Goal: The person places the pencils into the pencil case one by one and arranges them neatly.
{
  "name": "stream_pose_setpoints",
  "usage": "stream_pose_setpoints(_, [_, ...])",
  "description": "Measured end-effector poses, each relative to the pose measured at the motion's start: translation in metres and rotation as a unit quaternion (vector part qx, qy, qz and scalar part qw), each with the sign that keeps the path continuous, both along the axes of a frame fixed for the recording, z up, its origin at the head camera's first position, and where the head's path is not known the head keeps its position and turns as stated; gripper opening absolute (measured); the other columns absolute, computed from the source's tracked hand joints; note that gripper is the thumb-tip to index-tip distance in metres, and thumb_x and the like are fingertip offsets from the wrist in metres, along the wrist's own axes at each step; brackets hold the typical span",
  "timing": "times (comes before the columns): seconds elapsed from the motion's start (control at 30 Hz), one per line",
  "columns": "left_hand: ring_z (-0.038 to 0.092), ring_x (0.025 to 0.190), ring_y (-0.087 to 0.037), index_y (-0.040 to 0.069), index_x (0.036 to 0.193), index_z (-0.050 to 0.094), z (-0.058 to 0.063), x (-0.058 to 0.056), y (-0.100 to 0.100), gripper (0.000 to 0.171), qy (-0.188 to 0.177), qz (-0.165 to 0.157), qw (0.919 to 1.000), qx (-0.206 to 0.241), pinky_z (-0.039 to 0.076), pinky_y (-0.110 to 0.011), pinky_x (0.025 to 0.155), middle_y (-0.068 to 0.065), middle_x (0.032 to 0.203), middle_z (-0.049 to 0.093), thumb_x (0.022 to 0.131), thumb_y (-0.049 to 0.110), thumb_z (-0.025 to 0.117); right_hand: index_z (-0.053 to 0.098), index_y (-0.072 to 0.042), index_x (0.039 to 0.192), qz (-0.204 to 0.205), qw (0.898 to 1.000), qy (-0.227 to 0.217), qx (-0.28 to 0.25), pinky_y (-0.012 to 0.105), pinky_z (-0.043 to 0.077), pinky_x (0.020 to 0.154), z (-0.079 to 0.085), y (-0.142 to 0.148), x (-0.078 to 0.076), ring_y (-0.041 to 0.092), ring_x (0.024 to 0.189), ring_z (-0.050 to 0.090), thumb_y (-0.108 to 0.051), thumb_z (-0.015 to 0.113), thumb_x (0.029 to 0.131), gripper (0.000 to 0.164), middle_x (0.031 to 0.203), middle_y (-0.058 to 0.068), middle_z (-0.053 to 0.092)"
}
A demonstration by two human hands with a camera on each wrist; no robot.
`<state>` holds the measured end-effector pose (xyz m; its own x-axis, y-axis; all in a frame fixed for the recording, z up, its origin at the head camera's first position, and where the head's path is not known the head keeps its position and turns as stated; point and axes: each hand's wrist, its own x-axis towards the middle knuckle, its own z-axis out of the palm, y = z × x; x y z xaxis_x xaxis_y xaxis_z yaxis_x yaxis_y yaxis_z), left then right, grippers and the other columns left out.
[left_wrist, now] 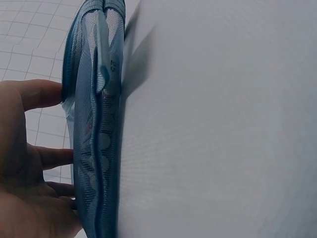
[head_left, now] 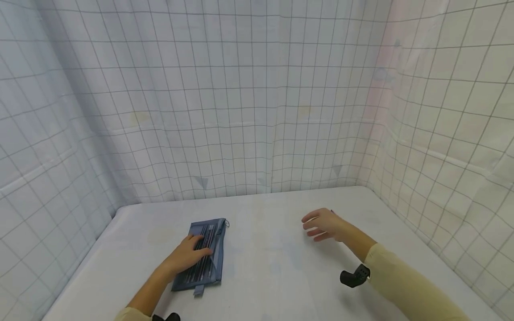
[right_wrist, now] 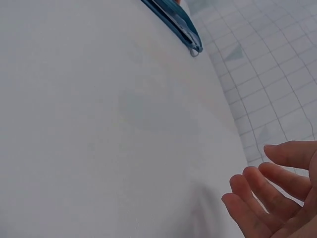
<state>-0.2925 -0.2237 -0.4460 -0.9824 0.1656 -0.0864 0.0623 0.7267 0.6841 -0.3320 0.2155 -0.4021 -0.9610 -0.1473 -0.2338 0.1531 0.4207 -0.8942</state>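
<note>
A blue zippered mesh pencil case (head_left: pixel 218 254) lies flat on the white table, left of the middle, with dark, slim items showing through its cover. My left hand (head_left: pixel 188 255) rests on top of it, fingers spread and thumb toward its right side. From the left wrist view, the fingertips touch the upper face of the case (left_wrist: pixel 101 148). Over the right part of the table hovers my right hand (head_left: pixel 325 224), its fingers loosely bent and holding nothing. In the right wrist view this hand (right_wrist: pixel 277 193) is apart from the case (right_wrist: pixel 181 25).
White grid-patterned curtains (head_left: pixel 257 111) hang behind the table (head_left: pixel 265 249) and along both sides. A tiny dark tip (head_left: pixel 332 211) shows just behind the right hand; what it belongs to is hidden. A metal ring (head_left: pixel 227 224) sticks out from the case's far corner.
</note>
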Motion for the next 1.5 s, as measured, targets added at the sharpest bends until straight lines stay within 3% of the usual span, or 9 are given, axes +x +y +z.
stream_pose_setpoints(0.27, [0.023,0.142,-0.064,-0.011,0.15,0.042,0.002,0.001,0.004,0.076,0.022,-0.002,0.9996,-0.02,0.026,-0.075,0.109,-0.045,0.156,0.021,0.098,0.039,0.066,0.06,0.008,0.134,-0.003,1.0,0.004,0.012,0.044,0.061,0.083,0.009,0.035,0.006,0.036,0.106,0.07,-0.01,0.071,0.097,0.042,0.121,0.016,0.069])
stream_pose_setpoints(0.5, [0.023,0.142,-0.064,-0.011,0.149,0.042,0.002,0.002,0.003,0.075,0.023,-0.002,0.9996,-0.017,0.026,-0.075,0.11,-0.045,0.156,0.02,0.098,0.038,0.066,0.056,0.011,0.136,0.001,1.0,0.014,0.005,0.043,0.061,0.081,0.007,0.063,0.012,0.039,0.109,0.069,-0.012,0.07,0.098,0.047,0.13,0.023,0.064])
stream_pose_setpoints(0.93, [0.022,0.142,-0.064,-0.011,0.15,0.041,0.001,0.004,0.003,0.076,0.018,-0.001,0.9997,-0.015,0.026,-0.075,0.109,-0.045,0.156,0.02,0.098,0.039,0.066,0.054,0.013,0.137,-0.019,1.0,0.006,0.008,0.043,0.061,0.08,0.0,0.104,0.03,0.031,0.096,0.072,-0.012,0.069,0.099,0.048,0.116,0.02,0.068])
stream_pose_setpoints(1.5, [0.023,0.142,-0.064,-0.013,0.149,0.041,0.003,0.006,0.003,0.074,0.031,-0.007,0.9994,-0.014,0.025,-0.075,0.11,-0.046,0.156,0.021,0.099,0.036,0.065,0.06,0.015,0.126,-0.063,0.994,0.021,0.083,0.037,0.061,0.074,-0.018,0.115,0.028,0.023,0.09,0.068,-0.01,0.067,0.1,0.037,0.107,0.016,0.068])
